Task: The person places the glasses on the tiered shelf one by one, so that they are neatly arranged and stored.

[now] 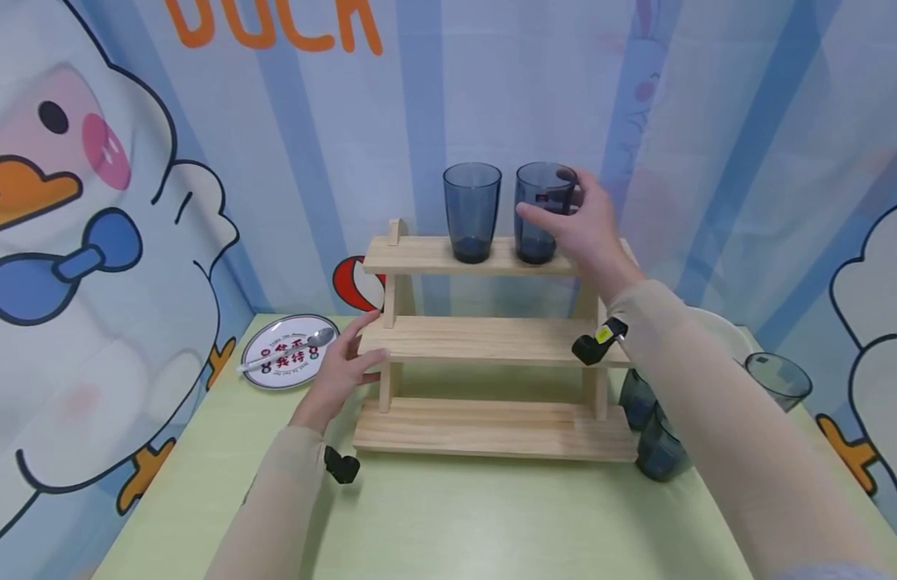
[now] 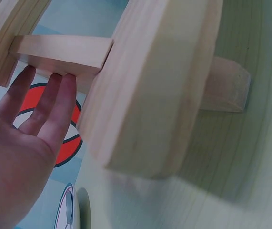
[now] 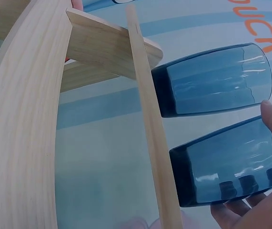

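Note:
A three-tier wooden display rack (image 1: 485, 341) stands on the table. Two blue-grey tinted glasses sit upright on its top tier: the left glass (image 1: 473, 211) stands free, and my right hand (image 1: 582, 229) grips the right glass (image 1: 535, 238). Thumb and fingers go round that glass near its upper part, while its base meets the top board in the right wrist view. My left hand (image 1: 340, 374) holds the left end of the middle tier. In the left wrist view, its fingers (image 2: 47, 112) touch the upright (image 2: 62, 52) below that tier.
An oval plate (image 1: 266, 379) with a spoon (image 1: 320, 337) across it lies left of the rack. Right of it, partly behind my right sleeve, are more tinted glasses (image 1: 660, 455), a clear-rimmed glass (image 1: 778, 380) and a white round dish (image 1: 724, 329). A printed curtain (image 1: 332, 137) hangs behind.

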`<state>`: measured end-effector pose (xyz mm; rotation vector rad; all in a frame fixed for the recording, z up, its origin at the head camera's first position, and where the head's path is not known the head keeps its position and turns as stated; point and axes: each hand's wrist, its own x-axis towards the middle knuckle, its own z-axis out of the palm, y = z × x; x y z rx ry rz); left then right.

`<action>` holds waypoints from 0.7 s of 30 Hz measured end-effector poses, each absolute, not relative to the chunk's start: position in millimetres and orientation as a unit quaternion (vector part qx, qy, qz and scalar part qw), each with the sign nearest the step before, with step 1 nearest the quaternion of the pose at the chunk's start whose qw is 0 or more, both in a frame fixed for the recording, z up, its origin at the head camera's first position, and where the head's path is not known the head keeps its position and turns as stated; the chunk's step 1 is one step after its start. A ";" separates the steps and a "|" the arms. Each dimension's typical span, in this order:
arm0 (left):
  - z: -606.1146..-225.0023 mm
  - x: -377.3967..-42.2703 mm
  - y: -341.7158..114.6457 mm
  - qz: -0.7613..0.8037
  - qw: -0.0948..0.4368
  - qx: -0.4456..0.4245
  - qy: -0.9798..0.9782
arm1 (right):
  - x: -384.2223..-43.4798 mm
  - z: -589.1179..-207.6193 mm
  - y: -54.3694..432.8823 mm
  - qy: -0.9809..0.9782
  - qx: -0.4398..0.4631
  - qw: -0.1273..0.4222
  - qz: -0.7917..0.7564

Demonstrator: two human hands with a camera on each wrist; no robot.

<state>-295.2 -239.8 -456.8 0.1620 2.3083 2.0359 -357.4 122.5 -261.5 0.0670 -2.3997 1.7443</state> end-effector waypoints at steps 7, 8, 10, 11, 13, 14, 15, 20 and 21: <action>-455.1 -294.6 -238.8 0.660 0.032 0.045 0.749 | -360.3 -262.4 120.6 -0.819 0.011 0.092 0.566; -454.5 -294.1 -238.5 0.661 0.032 0.045 0.748 | -360.6 -262.6 120.6 -0.820 0.011 0.091 0.565; -453.8 -293.8 -237.9 0.661 0.032 0.046 0.748 | -360.9 -262.7 120.8 -0.821 0.013 0.091 0.564; -453.5 -293.7 -237.7 0.662 0.032 0.046 0.748 | -360.7 -262.5 121.3 -0.821 0.014 0.090 0.563; -453.7 -293.9 -237.5 0.663 0.032 0.048 0.747 | -359.3 -262.4 123.0 -0.823 0.014 0.085 0.562; -453.9 -294.2 -237.4 0.663 0.033 0.048 0.747 | -358.2 -262.3 124.0 -0.822 0.016 0.083 0.563; -454.2 -294.4 -237.4 0.663 0.033 0.048 0.746 | -357.3 -262.2 125.1 -0.823 0.016 0.081 0.563; -455.3 -294.6 -237.9 0.661 0.031 0.047 0.748 | -351.4 -262.4 130.9 -0.821 0.023 0.074 0.565; -455.4 -294.5 -237.9 0.660 0.030 0.047 0.749 | -350.2 -262.7 132.1 -0.822 0.025 0.073 0.565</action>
